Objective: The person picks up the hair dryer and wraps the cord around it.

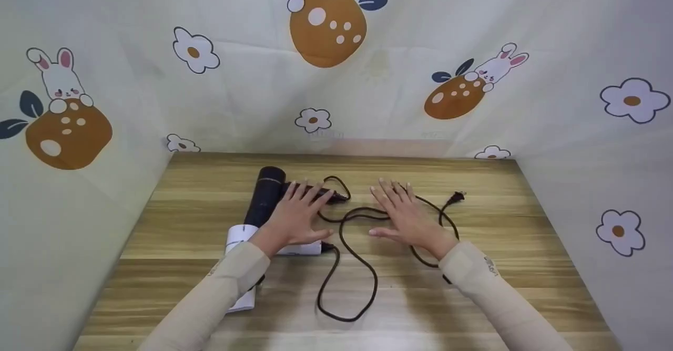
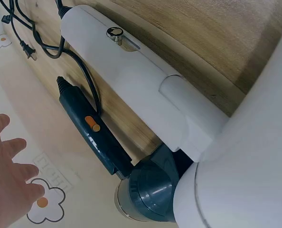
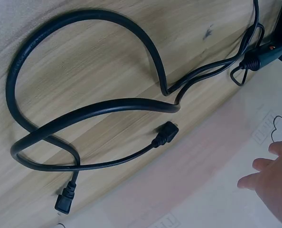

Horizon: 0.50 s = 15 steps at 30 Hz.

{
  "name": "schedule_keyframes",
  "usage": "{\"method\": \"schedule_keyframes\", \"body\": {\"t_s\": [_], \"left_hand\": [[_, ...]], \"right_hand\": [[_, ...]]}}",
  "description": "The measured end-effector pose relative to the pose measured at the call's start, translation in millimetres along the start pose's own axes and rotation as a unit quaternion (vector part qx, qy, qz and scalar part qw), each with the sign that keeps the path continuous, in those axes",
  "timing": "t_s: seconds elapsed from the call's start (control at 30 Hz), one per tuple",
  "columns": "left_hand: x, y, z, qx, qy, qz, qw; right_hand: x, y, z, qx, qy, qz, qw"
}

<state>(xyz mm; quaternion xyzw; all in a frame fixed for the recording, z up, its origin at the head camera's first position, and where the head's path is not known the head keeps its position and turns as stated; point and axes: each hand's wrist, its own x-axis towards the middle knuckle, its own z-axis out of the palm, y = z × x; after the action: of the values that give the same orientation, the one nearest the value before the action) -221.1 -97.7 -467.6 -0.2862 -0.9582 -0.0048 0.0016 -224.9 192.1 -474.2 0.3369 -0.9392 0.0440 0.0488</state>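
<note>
Both hands released, fingers spread, gripping nothing. Left hand (image 1: 292, 219) at mid-frame in head view, over the dark dryer (image 1: 267, 196)'s handle; left wrist view shows it at left edge, apart from both dryers. Dark dryer lies left of centre, handle pointing right. White dryer (image 2: 169, 107) just below it in head view, partly behind the left sleeve (image 1: 231, 275); can't tell if the dryers touch. Right hand (image 1: 407, 217) right of centre over the cords (image 3: 117, 104); right wrist view has it lower right, apart from them. Two plugs (image 3: 167, 133) there, lower left and centre. All on wood table (image 1: 179, 198), printed sheet (image 1: 247, 99) behind.
</note>
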Motion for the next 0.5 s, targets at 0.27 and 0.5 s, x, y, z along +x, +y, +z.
{"method": "schedule_keyframes", "body": {"t_s": [0.27, 0.5], "left_hand": [[-8.4, -5.9, -2.9, -0.01, 0.023, -0.006, 0.9997], [-18.8, -15.3, -1.7, -0.02, 0.037, -0.02, 0.9989]], "right_hand": [[-2.9, 0.0, 4.4, -0.011, 0.021, -0.005, 0.9997], [-7.7, 0.2, 7.0, 0.008, 0.003, 0.007, 0.9999]]}}
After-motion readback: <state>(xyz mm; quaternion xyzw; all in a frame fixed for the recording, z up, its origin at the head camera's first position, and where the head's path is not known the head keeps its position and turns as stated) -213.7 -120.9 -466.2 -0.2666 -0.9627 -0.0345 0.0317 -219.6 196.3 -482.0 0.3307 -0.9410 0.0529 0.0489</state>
